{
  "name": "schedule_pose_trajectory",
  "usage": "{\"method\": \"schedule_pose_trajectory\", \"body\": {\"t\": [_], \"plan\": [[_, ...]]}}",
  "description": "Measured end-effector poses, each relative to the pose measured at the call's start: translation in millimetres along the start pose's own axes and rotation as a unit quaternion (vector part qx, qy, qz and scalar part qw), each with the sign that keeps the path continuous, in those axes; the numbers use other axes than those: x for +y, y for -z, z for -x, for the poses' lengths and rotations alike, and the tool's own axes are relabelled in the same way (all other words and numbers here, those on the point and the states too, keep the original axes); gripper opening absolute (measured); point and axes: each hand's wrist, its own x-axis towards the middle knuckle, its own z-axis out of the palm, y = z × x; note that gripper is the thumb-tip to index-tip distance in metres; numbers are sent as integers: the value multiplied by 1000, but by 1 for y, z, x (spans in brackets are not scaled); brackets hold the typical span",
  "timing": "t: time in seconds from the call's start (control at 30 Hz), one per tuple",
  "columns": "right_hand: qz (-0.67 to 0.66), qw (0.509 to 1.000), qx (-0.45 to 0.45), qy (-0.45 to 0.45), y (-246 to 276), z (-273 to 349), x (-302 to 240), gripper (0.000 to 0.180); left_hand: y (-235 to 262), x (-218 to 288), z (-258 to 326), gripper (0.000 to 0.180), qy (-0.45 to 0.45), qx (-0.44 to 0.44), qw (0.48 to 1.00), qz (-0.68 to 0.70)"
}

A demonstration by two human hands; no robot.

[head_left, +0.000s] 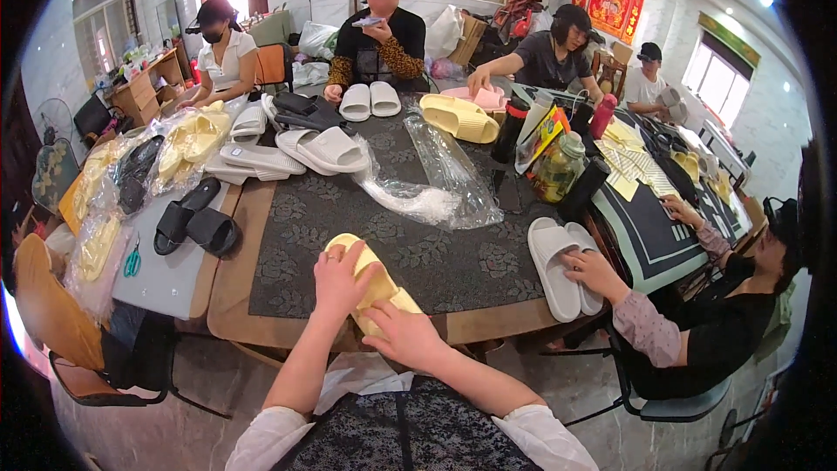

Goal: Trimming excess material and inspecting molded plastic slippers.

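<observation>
A pale yellow slide slipper (380, 290) lies tilted at the near edge of the dark patterned table mat (301, 253). My left hand (338, 279) grips its far end, the fingers bent over the top. Lower down, my right hand (405, 333) holds the near end, with its fingers over the strap and side. Both palms hide part of the slipper, so I cannot tell whether a second one lies beneath it. Beyond my hands, a crumpled clear plastic bag (445, 196) rests on the mat.
To the left are black slippers (199, 220), grey slippers (324, 150), bagged yellow pairs (187, 141) and teal scissors (132, 259). Yellow slippers (460, 117) and a jar (559, 166) stand farther off. At right, a co-worker's hand (595, 275) touches white slippers (554, 263). Several people sit around.
</observation>
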Motion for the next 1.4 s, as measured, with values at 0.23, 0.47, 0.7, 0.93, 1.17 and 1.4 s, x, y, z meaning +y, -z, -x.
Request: {"method": "schedule_pose_trajectory", "body": {"t": [0.23,0.47,0.7,0.93,1.17,1.4], "plan": [[58,993,77,-63,-9,-2,15,35,34,16,31,75,110,-16,993,-28],[67,965,186,-175,2,10,33,42,53,12,45,82,176,-31,984,-23],[112,955,223,-163,41,41,99,24,92,-33,22,68,52,-11,999,-4],[41,963,253,-85,22,17,86,22,9,0,-1,54,-131,-134,967,172],[-97,922,335,-169,27,-4,130,12,-32,-6,-5,43,-127,-91,969,194],[-107,881,336,-316,16,-43,255,27,-39,-1,-3,40,-102,-46,966,235]]}}
